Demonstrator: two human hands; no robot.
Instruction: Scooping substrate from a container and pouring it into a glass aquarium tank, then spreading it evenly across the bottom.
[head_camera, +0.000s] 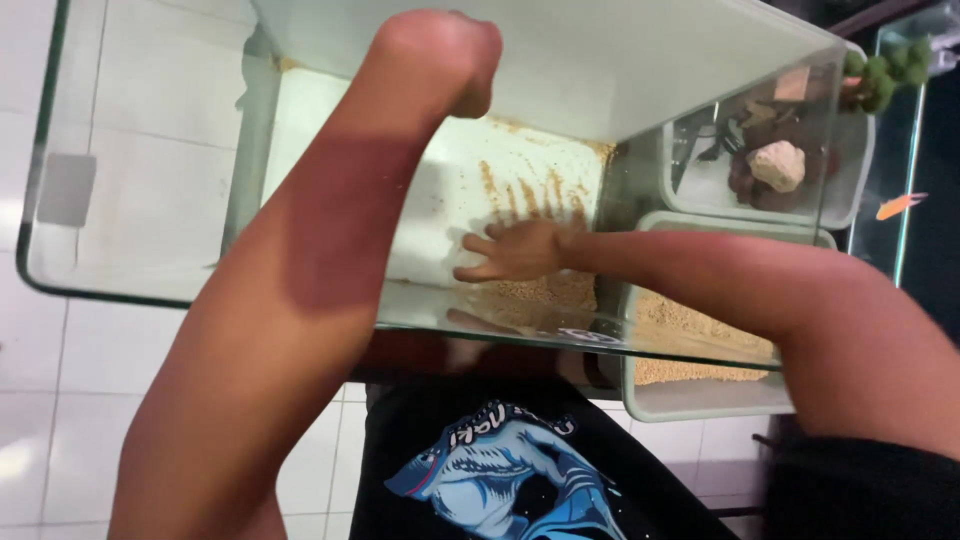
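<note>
Right hand (515, 250) flat in sand (540, 292) (near wall), left hand (450, 55) gripping tank (130, 285) rim

The sand (540, 295) in the clear glass tank (130, 285) is tan. At three o'clock an orange fish (897, 205) shows. At six o'clock, a black shirt (500, 470) with blue shark print.

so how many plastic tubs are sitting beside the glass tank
2: one tub of sand by the right forearm, one tub of rocks behind it. Others may be hidden beyond the tank.
</note>
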